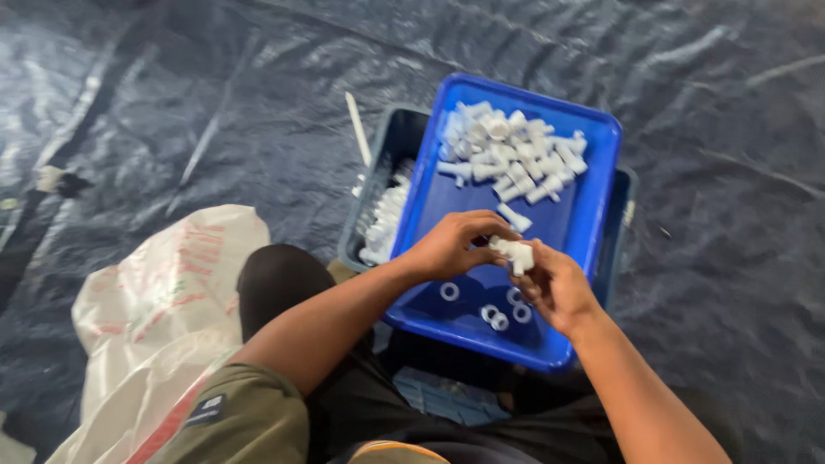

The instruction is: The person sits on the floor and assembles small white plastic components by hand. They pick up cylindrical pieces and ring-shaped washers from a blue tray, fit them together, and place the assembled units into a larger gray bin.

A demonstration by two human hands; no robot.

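Sacking comes first at the far left of the blue tray [593, 215]: a white woven sack [163, 292] with red print lies slumped on the dark plastic floor sheet [215, 103], well left of the tray and beside the person's knee. Nearer the tray, a grey crate [378, 163] sits partly under the tray's left edge, with more white pieces showing in it and a thin white rod [357, 129] leaning at its rim.

The left hand [451, 245] hangs over the tray's near-left part, fingers curled, and its fingertips pinch one end of a white plastic fitting [514, 253]. The fitting is held in the air just above the tray floor, between the two hands. The right hand [557, 288] closes around its other end from below and to the right, so both hands grip the same piece.

On the tray floor under the hands lie several small white rings [498, 316], apart from one another. At the tray's far end is a heap of white fittings [511, 155], and one stray fitting [514, 217] lies between the heap and the hands.

The step looks like joining or seating parts on the held fitting. A next move would probably call for a firm, steady pinch and square alignment, since the pieces are small and smooth.
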